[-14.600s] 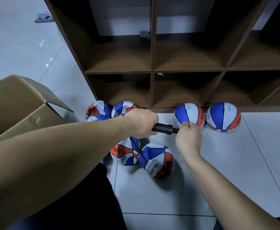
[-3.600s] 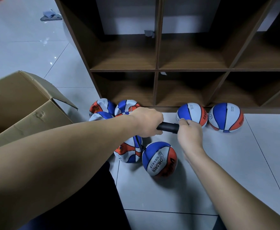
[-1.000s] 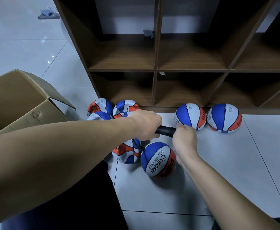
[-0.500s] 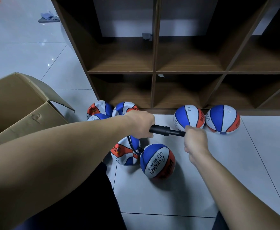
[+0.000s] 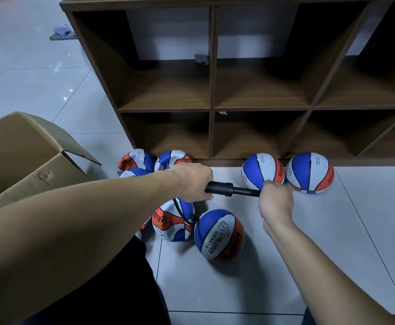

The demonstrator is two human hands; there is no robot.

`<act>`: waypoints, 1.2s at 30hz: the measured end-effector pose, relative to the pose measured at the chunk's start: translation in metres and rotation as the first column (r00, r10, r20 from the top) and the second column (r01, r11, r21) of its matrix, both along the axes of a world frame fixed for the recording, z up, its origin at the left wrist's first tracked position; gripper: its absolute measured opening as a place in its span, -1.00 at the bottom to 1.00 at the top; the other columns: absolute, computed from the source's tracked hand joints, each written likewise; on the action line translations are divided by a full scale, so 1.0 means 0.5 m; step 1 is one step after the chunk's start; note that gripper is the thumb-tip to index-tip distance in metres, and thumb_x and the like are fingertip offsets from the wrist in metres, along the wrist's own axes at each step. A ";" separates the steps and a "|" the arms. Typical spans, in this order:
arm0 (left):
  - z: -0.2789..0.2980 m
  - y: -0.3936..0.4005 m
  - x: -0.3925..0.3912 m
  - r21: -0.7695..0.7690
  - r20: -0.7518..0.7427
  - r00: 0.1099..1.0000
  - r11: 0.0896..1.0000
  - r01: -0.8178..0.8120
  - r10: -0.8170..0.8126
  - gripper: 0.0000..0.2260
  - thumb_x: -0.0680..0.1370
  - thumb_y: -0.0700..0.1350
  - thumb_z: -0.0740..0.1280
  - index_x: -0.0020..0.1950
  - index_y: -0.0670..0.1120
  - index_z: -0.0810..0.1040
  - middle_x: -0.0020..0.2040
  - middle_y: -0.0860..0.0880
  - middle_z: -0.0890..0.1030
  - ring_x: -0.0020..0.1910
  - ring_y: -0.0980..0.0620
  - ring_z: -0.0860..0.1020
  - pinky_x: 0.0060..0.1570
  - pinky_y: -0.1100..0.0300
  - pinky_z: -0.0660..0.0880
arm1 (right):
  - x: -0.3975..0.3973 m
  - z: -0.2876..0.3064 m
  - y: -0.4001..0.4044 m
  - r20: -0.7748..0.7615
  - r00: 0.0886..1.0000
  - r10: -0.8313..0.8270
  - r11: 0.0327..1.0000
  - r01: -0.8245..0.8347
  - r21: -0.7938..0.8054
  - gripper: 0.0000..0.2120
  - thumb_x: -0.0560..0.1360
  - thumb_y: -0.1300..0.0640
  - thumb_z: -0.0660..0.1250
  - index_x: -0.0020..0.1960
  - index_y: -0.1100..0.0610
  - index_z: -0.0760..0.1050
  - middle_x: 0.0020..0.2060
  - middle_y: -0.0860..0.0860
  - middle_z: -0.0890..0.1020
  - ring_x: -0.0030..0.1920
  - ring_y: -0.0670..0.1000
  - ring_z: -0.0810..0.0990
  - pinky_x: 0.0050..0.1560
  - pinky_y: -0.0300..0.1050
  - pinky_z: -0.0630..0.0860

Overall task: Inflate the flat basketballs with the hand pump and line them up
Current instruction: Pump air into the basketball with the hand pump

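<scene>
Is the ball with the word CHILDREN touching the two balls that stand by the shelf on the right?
Apart. The head view shows bare floor tile between the CHILDREN ball and the two balls by the shelf.

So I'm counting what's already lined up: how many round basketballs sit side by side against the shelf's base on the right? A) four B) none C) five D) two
D: two round basketballs, the left one and the right one, sit side by side against the shelf base, just beyond the right hand on the pump.
</scene>
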State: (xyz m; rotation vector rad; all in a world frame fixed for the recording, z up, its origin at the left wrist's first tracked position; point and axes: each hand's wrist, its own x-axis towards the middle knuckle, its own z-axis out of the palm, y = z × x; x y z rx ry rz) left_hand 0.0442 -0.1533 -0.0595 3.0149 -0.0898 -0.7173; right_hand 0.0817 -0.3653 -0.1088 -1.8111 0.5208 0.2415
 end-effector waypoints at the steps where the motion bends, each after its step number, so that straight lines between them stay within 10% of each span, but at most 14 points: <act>1: 0.000 -0.004 -0.002 -0.002 0.000 1.000 1.000 0.002 -0.002 -0.70 0.64 0.19 0.39 -0.17 0.05 0.48 -0.24 0.02 0.58 -0.28 -0.01 0.57 -0.23 0.05 0.57 | -0.004 -0.001 0.008 0.008 1.000 0.015 1.000 -0.015 -0.002 -0.74 0.54 0.22 0.16 -0.31 0.13 0.23 -0.42 0.04 0.30 -0.30 0.13 0.26 -0.18 0.07 0.26; 25: 0.005 -0.026 -0.010 0.025 0.034 0.997 0.997 0.073 -0.074 -0.67 0.63 0.22 0.39 -0.19 0.06 0.46 -0.24 0.03 0.57 -0.27 0.01 0.55 -0.20 0.03 0.61 | -0.048 0.003 0.053 0.043 0.975 0.217 0.976 -0.217 0.001 -0.67 0.64 0.16 0.21 -0.27 0.08 0.23 -0.39 -0.01 0.30 -0.37 0.08 0.27 -0.33 -0.11 0.24; 36: 0.006 0.032 0.000 0.049 -0.029 1.000 0.999 0.009 -0.008 -0.75 0.61 0.19 0.41 -0.12 0.05 0.56 -0.25 0.04 0.59 -0.29 0.03 0.56 -0.32 0.12 0.46 | 0.018 -0.018 -0.067 -0.023 0.998 0.055 0.997 -0.054 0.054 -0.82 0.53 0.21 0.20 -0.19 0.04 0.25 -0.40 -0.01 0.21 -0.39 0.04 0.13 -0.42 -0.16 0.10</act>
